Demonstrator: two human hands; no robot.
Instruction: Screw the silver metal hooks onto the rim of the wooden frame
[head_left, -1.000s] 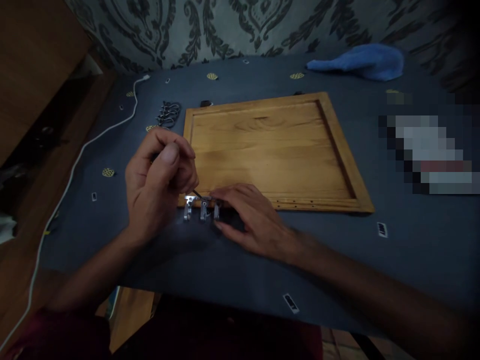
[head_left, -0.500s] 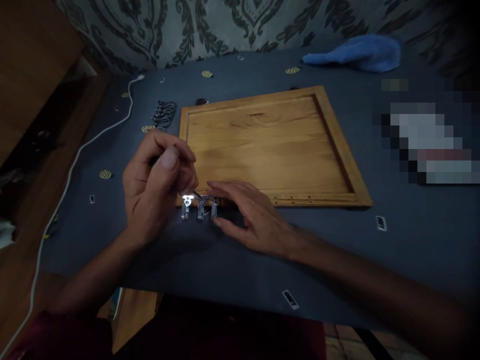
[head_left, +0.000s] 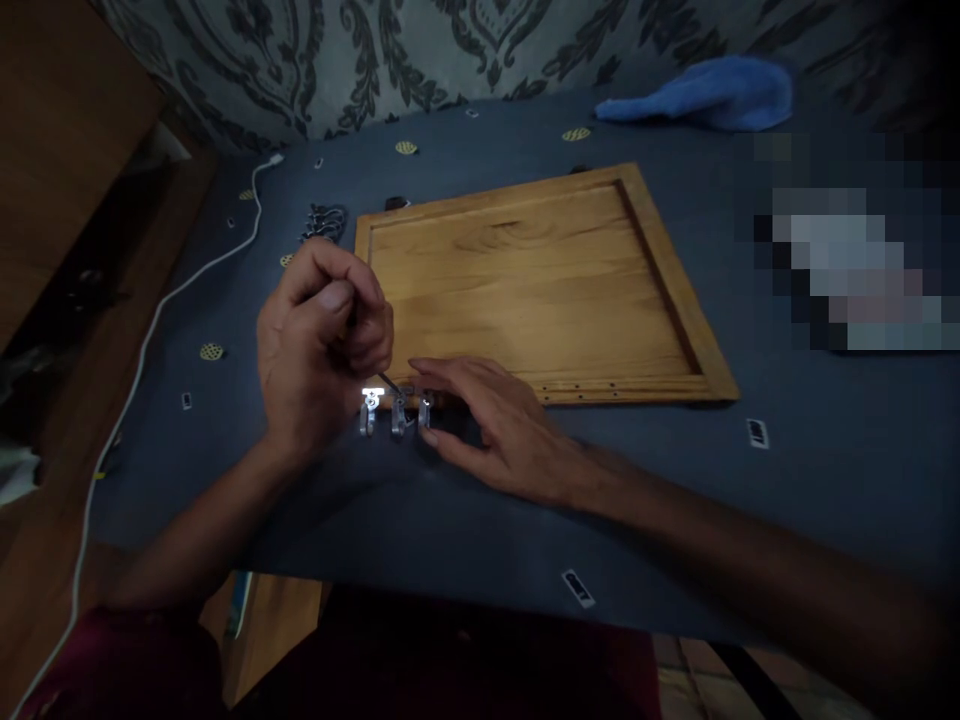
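My left hand is closed around a screwdriver. Its handle is hidden in the fist, and its thin shaft points down to the middle metal hook on the near edge of a framed wooden board. To the left of it a shiny metal hook hangs from the same edge. The thumb of my right hand touches the rightmost metal hook from below, while its fingers rest over the board's edge above, bracketing that hook. Small dark holes dot the edge right of this hand.
Several loose metal hooks lie beyond my left hand on the dark patterned tablecloth. A white cable runs down the left side. At the back right lies a blue cloth, with a blurred-out object nearer on the right.
My left fist has turned slightly and shifted a little to the right, the screwdriver still at the middle hook. The right hand stays in place; the view has shifted slightly.
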